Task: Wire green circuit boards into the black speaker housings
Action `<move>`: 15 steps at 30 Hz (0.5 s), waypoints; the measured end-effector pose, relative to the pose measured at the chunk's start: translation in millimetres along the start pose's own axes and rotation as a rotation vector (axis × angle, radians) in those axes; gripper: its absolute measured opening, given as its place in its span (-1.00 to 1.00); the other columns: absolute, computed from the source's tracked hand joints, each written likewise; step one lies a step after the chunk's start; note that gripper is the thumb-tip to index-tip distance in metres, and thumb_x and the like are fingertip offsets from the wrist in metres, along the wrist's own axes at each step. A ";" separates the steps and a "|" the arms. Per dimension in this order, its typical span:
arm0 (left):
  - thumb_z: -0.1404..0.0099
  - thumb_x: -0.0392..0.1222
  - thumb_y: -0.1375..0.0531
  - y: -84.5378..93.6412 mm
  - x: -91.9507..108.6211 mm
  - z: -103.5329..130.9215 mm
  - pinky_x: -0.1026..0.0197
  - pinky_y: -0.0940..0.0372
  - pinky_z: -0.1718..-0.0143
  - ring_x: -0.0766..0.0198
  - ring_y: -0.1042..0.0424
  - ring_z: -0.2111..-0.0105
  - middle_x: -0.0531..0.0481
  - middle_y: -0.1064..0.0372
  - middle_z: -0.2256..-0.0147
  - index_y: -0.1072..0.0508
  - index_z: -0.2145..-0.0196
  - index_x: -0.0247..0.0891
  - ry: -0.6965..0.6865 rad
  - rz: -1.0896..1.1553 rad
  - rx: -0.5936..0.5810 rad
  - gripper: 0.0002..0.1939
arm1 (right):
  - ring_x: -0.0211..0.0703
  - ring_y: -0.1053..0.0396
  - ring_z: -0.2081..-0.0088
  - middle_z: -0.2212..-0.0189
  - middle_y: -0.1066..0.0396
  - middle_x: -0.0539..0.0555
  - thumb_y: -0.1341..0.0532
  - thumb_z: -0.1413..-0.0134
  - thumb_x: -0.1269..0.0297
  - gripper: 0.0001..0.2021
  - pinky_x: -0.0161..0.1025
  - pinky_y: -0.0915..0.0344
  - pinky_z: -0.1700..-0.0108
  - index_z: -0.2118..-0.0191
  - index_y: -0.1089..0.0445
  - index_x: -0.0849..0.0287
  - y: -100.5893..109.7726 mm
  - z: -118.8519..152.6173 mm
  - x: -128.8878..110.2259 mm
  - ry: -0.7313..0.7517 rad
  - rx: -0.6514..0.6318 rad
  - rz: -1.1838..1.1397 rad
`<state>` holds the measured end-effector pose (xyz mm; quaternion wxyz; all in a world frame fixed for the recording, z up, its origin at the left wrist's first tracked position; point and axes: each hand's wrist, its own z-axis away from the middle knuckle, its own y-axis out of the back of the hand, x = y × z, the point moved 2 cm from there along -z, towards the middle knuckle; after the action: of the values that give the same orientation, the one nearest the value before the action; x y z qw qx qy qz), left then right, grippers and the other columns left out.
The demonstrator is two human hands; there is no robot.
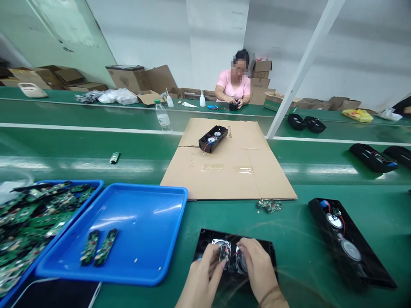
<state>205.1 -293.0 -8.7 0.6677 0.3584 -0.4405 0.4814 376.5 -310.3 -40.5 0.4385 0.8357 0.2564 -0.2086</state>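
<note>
A small circuit board (224,252) is pinched between the thumb and fingers of my left hand (204,273). My right hand (258,269) has its fingertips closed at a thin red wire (234,253) that runs toward the board. Both hands are over an open black speaker housing (266,244) lying on the green bench. Two round speakers sit in it, the right speaker (240,262) partly covered by my right hand. Beyond the housing lie a few loose circuit-board pieces (269,206).
A blue tray (144,231) holds two boards; another tray (99,185) is heaped with boards. An open speaker housing (349,248) lies at right, another (213,139) on flat cardboard (224,171). A dark-screened device (58,294) lies front left. Across the bench sits a person (233,87).
</note>
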 end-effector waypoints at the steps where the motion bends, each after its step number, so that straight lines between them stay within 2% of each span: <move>1: -0.45 0.12 -0.16 -0.6 1.3 1.2 0.43 -0.44 0.06 0.32 -0.60 0.28 0.06 -0.58 0.29 -0.45 0.09 -0.17 -0.019 -0.007 0.002 -0.68 | -0.28 -0.61 0.29 0.26 -0.58 -0.03 -0.02 -0.73 0.25 -0.71 -0.41 -0.48 0.33 0.08 -0.44 0.08 0.2 1.0 -1.1 -0.021 0.009 -0.062; 3: -0.51 0.04 -0.11 -1.7 3.6 3.2 0.44 -0.44 0.01 0.33 -0.66 0.22 0.06 -0.64 0.22 -0.45 0.05 -0.15 -0.037 -0.022 0.004 -0.74 | -0.28 -0.64 0.29 0.25 -0.61 -0.06 -0.15 -0.66 0.27 -0.89 -0.51 -0.52 0.29 -0.01 -0.42 0.00 2.6 -1.1 -2.2 -0.033 0.012 -0.153; 5: -0.55 0.03 -0.09 -1.6 4.2 4.0 0.46 -0.43 0.01 0.32 -0.70 0.16 0.05 -0.67 0.19 -0.45 0.02 -0.16 -0.041 -0.045 0.016 -0.73 | -0.29 -0.65 0.26 0.24 -0.62 -0.07 -0.21 -0.60 0.33 -0.86 -0.55 -0.54 0.23 -0.08 -0.45 -0.10 6.5 -7.1 -3.4 -0.010 -0.027 -0.209; 7: -0.56 0.07 -0.08 -0.5 1.7 3.1 0.46 -0.42 0.05 0.29 -0.70 0.12 0.01 -0.67 0.17 -0.46 0.02 -0.19 -0.042 -0.068 0.019 -0.69 | -0.30 -0.64 0.25 0.26 -0.61 -0.09 -0.19 -0.60 0.35 -0.81 -0.52 -0.55 0.24 -0.03 -0.48 -0.16 9.4 -13.0 -4.3 -0.005 -0.119 -0.244; 11: -0.54 0.11 -0.07 1.2 -9.6 -0.7 0.43 -0.41 0.07 0.28 -0.67 0.13 -0.07 -0.69 0.09 -0.48 0.02 -0.23 -0.051 -0.059 0.034 -0.62 | -0.25 -0.53 0.29 0.35 -0.54 -0.07 -0.12 -0.64 0.25 -0.78 -0.32 -0.56 0.32 0.15 -0.44 -0.04 7.9 -9.2 -1.8 0.009 -0.269 -0.234; 15: -0.58 0.03 -0.07 -2.5 -15.4 -0.7 0.43 -0.46 0.07 0.32 -0.66 0.21 0.02 -0.70 0.15 -0.50 0.06 -0.20 -0.106 -0.067 0.054 -0.69 | -0.24 -0.51 0.22 0.29 -0.55 -0.01 -0.12 -0.65 0.30 -0.76 -0.28 -0.55 0.27 0.15 -0.46 0.01 -3.9 11.1 9.3 0.042 -0.398 -0.141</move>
<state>205.4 -298.1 -23.4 0.6490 0.4158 -0.4500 0.4509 380.0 -315.4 -54.1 0.5736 0.7169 0.3596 -0.1665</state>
